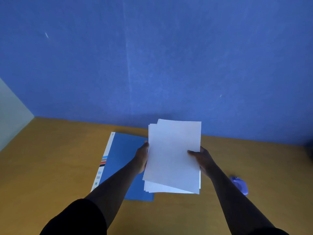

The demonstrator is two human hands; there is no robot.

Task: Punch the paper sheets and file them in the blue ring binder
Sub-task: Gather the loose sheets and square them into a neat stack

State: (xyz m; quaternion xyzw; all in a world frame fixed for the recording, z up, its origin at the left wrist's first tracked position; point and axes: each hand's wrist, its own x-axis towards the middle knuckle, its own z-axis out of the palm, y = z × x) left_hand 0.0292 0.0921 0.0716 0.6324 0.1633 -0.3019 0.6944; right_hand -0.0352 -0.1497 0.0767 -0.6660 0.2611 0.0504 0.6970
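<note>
- Your left arm [108, 187]: short black sleeve [76, 217] at near edge, forearm bare.
- Your right arm [237, 200]: bare, dark sleeve edge just visible at bottom.
- Both hands bare.

**Print present, none legible**

Only on the white spine strip [106, 157] of the flat blue ring binder [124, 160]: tiny dark marks at the far end, blue, grey, red and black colour bars midway, a small blue patch, two short lines of dark lettering and a round green emblem nearer. All too small and blurred to read.
</note>
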